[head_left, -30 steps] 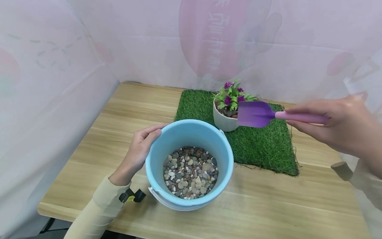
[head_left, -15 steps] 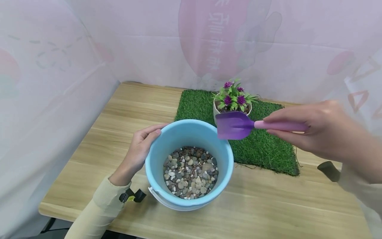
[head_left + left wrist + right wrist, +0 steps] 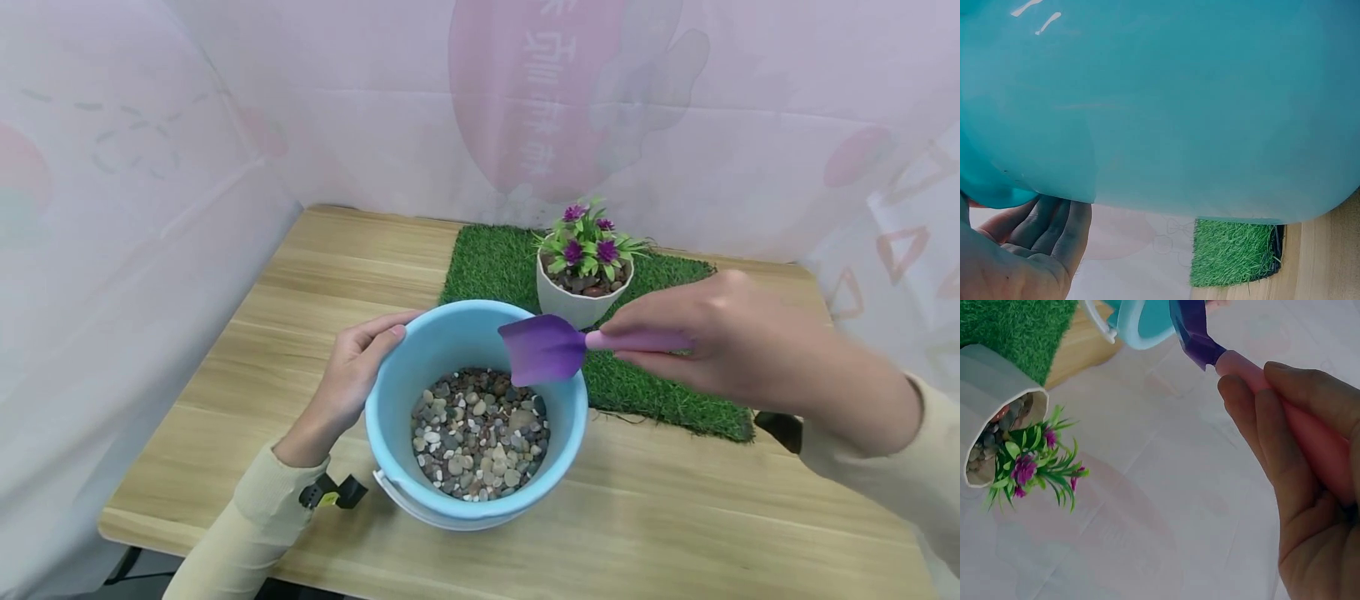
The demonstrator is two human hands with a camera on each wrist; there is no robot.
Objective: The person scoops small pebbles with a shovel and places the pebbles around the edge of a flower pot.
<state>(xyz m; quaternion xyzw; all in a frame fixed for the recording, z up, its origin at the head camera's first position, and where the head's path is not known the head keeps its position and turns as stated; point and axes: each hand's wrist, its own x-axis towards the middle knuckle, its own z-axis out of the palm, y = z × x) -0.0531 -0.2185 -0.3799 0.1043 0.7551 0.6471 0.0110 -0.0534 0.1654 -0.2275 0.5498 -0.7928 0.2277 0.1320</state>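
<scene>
My right hand [image 3: 720, 346] holds a garden trowel [image 3: 546, 348] by its pink handle. The trowel's purple blade, bare on the side that shows, overlaps the far right rim of a light blue bucket [image 3: 384, 450]. Grey, tan and white pebbles [image 3: 480, 442] cover the bucket's bottom. At the bucket's left side, my left hand [image 3: 352, 379] grips the rim, thumb on top. In the left wrist view, the fingers [image 3: 1075, 234] lie against the bucket's outer wall. The right wrist view shows thumb and fingers around the handle [image 3: 1310, 428].
Behind the bucket, a white pot [image 3: 566, 308] with purple flowers [image 3: 588, 237] and pebbles stands on a green turf mat [image 3: 660, 383]. All rest on a wooden table [image 3: 712, 517]. Pale printed cloth [image 3: 360, 125] hangs behind and to the left. The bucket's white handle [image 3: 405, 500] hangs down in front.
My right hand has brought the trowel left and toward me, from in front of the flowerpot to over the bucket's right rim. The left hand and bucket have stayed put.
</scene>
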